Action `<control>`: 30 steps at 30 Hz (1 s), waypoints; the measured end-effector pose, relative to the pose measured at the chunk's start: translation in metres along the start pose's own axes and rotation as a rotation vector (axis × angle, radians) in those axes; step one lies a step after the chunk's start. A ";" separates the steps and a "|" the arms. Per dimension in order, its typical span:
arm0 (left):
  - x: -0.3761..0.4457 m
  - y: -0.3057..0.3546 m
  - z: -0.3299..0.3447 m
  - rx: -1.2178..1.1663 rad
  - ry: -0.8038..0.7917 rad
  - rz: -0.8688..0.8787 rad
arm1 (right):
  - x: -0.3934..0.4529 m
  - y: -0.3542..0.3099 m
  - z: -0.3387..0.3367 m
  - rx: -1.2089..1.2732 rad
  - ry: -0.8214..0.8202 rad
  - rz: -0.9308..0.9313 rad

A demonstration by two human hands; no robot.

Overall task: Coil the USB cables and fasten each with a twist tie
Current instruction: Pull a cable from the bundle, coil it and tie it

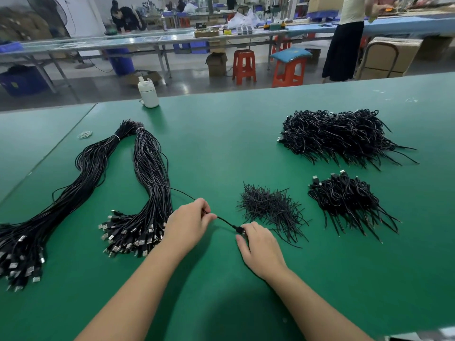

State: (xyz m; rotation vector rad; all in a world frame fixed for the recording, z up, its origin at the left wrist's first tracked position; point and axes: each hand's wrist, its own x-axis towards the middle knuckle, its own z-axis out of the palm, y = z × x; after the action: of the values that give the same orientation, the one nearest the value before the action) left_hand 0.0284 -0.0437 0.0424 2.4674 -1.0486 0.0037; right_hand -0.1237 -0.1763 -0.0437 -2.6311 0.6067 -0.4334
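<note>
Cable in hand: one thin black USB cable [225,221], drawn taut between the two hands; its far run trails back into the nearer uncoiled bundle [150,193].
Handling: judged light, limp and easily kinked; the jacket looks smooth, so it may slip through a loose pinch. Plug end is the rigid part and the surest place to hold; the cord is best guided, not squeezed.
Left hand [188,223]: fingers pinch the cord a little way back from the plug.
Right hand [258,244]: fingers clenched round the plug end, just right of the left hand.
Twist ties [270,207]: loose heap of short black wires, just beyond the right hand; judged stiff enough to hold a twist.
Finished coils: small pile [344,200] right of the ties; larger pile [339,136] beyond it.
Second uncoiled bundle [61,193]: left of the first, plugs fanned toward the near edge.
Desk [221,143]: green surface carrying all of the above.
Bottle [147,93]: white, at the far edge, beyond the bundles.
Step judged: start of a coil; nothing wound yet.
</note>
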 end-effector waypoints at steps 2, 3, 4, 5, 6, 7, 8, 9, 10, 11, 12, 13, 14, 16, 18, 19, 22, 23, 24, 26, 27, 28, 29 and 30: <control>0.001 -0.004 0.006 0.180 -0.002 0.061 | 0.000 -0.001 -0.001 0.015 -0.013 0.017; 0.001 -0.007 0.009 0.291 -0.026 0.088 | -0.001 -0.001 -0.002 0.030 -0.010 0.025; 0.001 -0.010 0.012 0.386 -0.057 0.114 | -0.001 -0.002 -0.004 0.048 -0.003 0.029; 0.001 -0.012 0.015 0.461 -0.085 0.157 | -0.002 -0.002 -0.005 0.066 0.006 0.027; 0.000 -0.013 0.019 0.509 -0.106 0.229 | -0.003 -0.003 -0.006 0.082 0.012 0.021; 0.000 -0.014 0.024 0.530 -0.126 0.315 | -0.004 -0.004 -0.006 0.092 0.017 0.013; -0.002 -0.012 0.029 0.521 -0.151 0.393 | -0.004 -0.005 -0.007 0.094 0.020 0.005; -0.003 -0.009 0.033 0.486 -0.183 0.442 | -0.005 -0.005 -0.007 0.086 0.022 -0.003; -0.004 -0.005 0.037 0.437 -0.233 0.454 | -0.005 -0.006 -0.007 0.076 0.025 -0.006; -0.005 -0.001 0.039 0.396 -0.294 0.431 | -0.005 -0.006 -0.008 0.069 0.032 -0.006; -0.006 0.002 0.041 0.362 -0.350 0.394 | -0.006 -0.007 -0.009 0.066 0.037 -0.006; -0.007 0.004 0.042 0.332 -0.386 0.364 | -0.006 -0.007 -0.009 0.062 0.041 -0.009; -0.008 0.006 0.043 0.311 -0.404 0.350 | -0.007 -0.007 -0.009 0.057 0.041 -0.014; -0.009 0.007 0.043 0.307 -0.426 0.349 | -0.008 -0.008 -0.010 0.058 0.052 -0.032; -0.009 0.008 0.043 0.316 -0.432 0.349 | -0.009 -0.009 -0.012 0.060 0.080 -0.066; -0.010 0.008 0.043 0.313 -0.439 0.344 | -0.010 -0.010 -0.012 0.056 0.099 -0.086; -0.011 0.010 0.045 0.292 -0.479 0.319 | -0.012 -0.012 -0.014 0.072 0.133 -0.123; -0.012 0.010 0.046 0.288 -0.489 0.305 | -0.012 -0.012 -0.014 0.084 0.140 -0.131; -0.013 0.010 0.046 0.278 -0.497 0.293 | -0.012 -0.012 -0.014 0.098 0.143 -0.124; -0.016 0.012 0.045 0.187 -0.480 0.280 | -0.013 -0.011 -0.014 0.147 0.146 -0.051; -0.017 0.013 0.043 0.082 -0.437 0.267 | -0.012 -0.009 -0.014 0.190 0.156 0.018; -0.018 0.015 0.040 -0.052 -0.372 0.235 | -0.011 -0.008 -0.014 0.238 0.169 0.096; -0.018 0.018 0.035 -0.199 -0.300 0.173 | -0.011 -0.007 -0.015 0.281 0.177 0.152; -0.018 0.022 0.029 -0.346 -0.243 0.091 | -0.011 -0.008 -0.015 0.312 0.164 0.174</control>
State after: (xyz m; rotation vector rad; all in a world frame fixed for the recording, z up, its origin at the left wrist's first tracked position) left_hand -0.0038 -0.0563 0.0225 2.1412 -1.1509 -0.4225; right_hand -0.1358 -0.1693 -0.0288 -2.2424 0.7475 -0.6380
